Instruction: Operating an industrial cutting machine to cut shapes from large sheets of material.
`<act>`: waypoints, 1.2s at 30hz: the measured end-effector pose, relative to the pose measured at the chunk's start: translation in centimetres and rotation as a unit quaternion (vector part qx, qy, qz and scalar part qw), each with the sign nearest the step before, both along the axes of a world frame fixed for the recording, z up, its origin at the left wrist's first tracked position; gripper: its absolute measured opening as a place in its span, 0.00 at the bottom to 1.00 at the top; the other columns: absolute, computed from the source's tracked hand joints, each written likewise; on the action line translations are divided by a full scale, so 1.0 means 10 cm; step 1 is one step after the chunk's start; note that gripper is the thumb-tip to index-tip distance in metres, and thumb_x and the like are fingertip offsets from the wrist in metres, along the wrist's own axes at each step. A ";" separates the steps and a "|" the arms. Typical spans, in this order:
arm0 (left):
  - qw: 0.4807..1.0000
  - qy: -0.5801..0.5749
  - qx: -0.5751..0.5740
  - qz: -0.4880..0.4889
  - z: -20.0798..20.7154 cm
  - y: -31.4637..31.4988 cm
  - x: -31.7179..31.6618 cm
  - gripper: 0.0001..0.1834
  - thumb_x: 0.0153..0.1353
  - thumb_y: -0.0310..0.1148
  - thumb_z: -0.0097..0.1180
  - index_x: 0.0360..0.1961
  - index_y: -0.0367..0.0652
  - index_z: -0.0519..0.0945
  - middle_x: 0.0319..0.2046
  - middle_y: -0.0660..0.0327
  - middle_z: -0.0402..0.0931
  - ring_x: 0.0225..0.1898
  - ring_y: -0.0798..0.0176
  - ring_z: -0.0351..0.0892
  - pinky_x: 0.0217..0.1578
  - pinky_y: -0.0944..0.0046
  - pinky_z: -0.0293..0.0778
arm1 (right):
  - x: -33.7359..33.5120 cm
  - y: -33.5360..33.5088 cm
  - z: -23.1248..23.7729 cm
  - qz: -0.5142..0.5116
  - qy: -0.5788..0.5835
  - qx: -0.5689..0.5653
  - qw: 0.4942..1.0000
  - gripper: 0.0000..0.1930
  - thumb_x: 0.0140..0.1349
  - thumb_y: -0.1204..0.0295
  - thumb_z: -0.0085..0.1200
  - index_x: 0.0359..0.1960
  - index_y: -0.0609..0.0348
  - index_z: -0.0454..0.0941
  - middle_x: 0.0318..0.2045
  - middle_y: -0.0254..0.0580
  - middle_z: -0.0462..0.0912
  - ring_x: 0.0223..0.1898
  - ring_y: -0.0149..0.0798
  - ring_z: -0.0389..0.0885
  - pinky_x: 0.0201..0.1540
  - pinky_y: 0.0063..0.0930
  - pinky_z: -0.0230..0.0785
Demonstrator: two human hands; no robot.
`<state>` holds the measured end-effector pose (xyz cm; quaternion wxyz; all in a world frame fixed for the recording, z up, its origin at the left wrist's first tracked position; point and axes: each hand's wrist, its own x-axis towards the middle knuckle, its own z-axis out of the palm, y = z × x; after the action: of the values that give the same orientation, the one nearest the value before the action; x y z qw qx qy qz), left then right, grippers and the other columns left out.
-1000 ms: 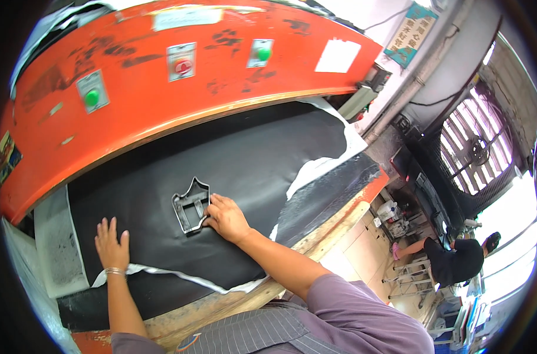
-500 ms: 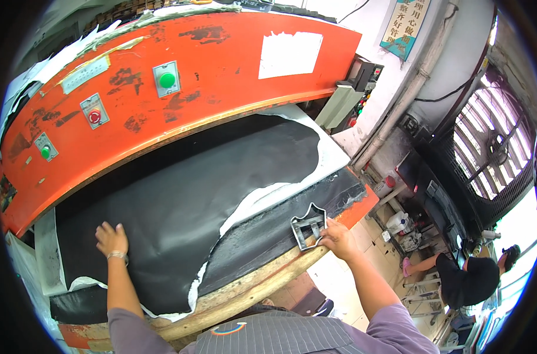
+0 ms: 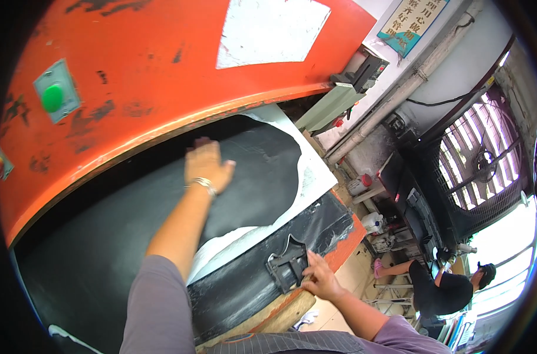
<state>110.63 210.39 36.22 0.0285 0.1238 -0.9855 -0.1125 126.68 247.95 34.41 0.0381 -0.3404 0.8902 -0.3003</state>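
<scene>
A large black leather sheet [image 3: 162, 183] with a ragged, pale edge lies over a white board [image 3: 318, 171] on the press bed. My left hand [image 3: 208, 165] rests on the leather toward its far side, palm down and fingers stretched out, holding nothing. On the black front ledge [image 3: 233, 304] sits a dark metal cutting die [image 3: 289, 264], an open outline with crossbars and a curved, pointed side. My right hand [image 3: 322, 278] grips the die's right edge with curled fingers, beside the ledge's wooden front strip [image 3: 286, 312].
The orange press beam [image 3: 162, 65], with a green button [image 3: 52, 98], spans above the far part of the leather. A grey-green control box [image 3: 333, 106] stands at its right end. Further right, a person in black [image 3: 442, 289] sits near a large fan [image 3: 483, 165].
My left hand has slid far and to the right across the leather. The die, tilted up in my right hand before, now lies flatter on the ledge. The view has shifted right.
</scene>
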 end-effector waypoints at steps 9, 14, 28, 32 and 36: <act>0.891 -0.032 0.160 -0.424 -0.08 2.01 0.14 0.33 0.68 0.52 0.34 0.62 0.36 0.65 0.68 0.43 0.51 0.70 0.48 0.46 0.68 0.47 0.40 | -0.15 -0.14 0.12 0.054 0.003 0.003 0.999 0.15 0.43 0.67 0.67 0.32 0.53 0.78 0.54 0.58 0.73 0.60 0.56 0.69 0.61 0.48 0.60; 0.899 0.076 0.290 -0.319 0.10 1.23 0.35 0.31 0.59 0.48 0.55 0.56 0.37 0.72 0.61 0.41 0.62 0.65 0.43 0.58 0.65 0.48 0.52 | -0.52 -0.06 0.22 0.179 -0.001 -0.040 0.983 0.10 0.47 0.66 0.63 0.29 0.53 0.79 0.50 0.55 0.77 0.57 0.51 0.73 0.58 0.45 0.65; 0.973 0.066 0.201 0.090 0.38 1.12 0.34 0.09 0.59 0.31 0.47 0.37 0.37 0.74 0.21 0.45 0.76 0.29 0.49 0.81 0.25 0.50 0.73 | -0.95 -0.05 0.05 0.300 -0.061 -0.124 0.944 0.09 0.54 0.65 0.58 0.35 0.54 0.78 0.51 0.58 0.75 0.59 0.53 0.69 0.61 0.44 0.61; 0.930 0.165 0.286 0.161 0.11 0.81 0.56 0.11 0.60 0.31 0.46 0.39 0.36 0.74 0.24 0.46 0.77 0.25 0.49 0.77 0.28 0.54 0.71 | -0.93 -0.10 0.09 0.311 -0.054 -0.138 0.939 0.10 0.53 0.65 0.59 0.35 0.54 0.79 0.50 0.58 0.75 0.59 0.53 0.70 0.60 0.44 0.61; 0.995 -0.025 0.049 -0.086 0.17 1.34 0.64 0.31 0.60 0.50 0.51 0.63 0.53 0.66 0.67 0.51 0.55 0.70 0.46 0.47 0.67 0.43 0.42 | -1.01 -0.04 0.06 0.328 -0.086 -0.131 0.931 0.12 0.50 0.64 0.61 0.34 0.54 0.79 0.49 0.56 0.76 0.58 0.53 0.71 0.60 0.44 0.61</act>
<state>116.99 223.79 37.92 -0.0116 0.0425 -0.9862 -0.1595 116.59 247.54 34.97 0.1663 -0.5885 0.6749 -0.4129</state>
